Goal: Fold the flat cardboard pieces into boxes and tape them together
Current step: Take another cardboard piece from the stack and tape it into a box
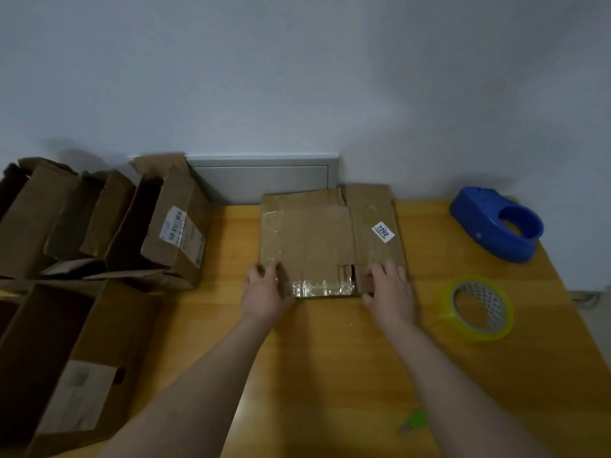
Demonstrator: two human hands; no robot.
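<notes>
**Flattened brown cardboard piece (317, 239) held at its near corners**

The yellow-brown wooden table (330, 358) carries everything. Assembled brown cardboard boxes (172, 233) crowd its left side (one shows a barcode label). The flattened brown cardboard piece lies far centre, with shiny tape along its near edge. A blue plastic tape dispenser (492, 223) sits far right, and a yellowish roll of clear tape (488, 304) lies nearer. The left hand (263, 290) curls its fingers over the piece's near-left corner, gripping it. The right hand (390, 292) rests fairly straight fingers on the near-right flap. A white "7202" sticker (383, 231) marks the piece's right panel.
</notes>
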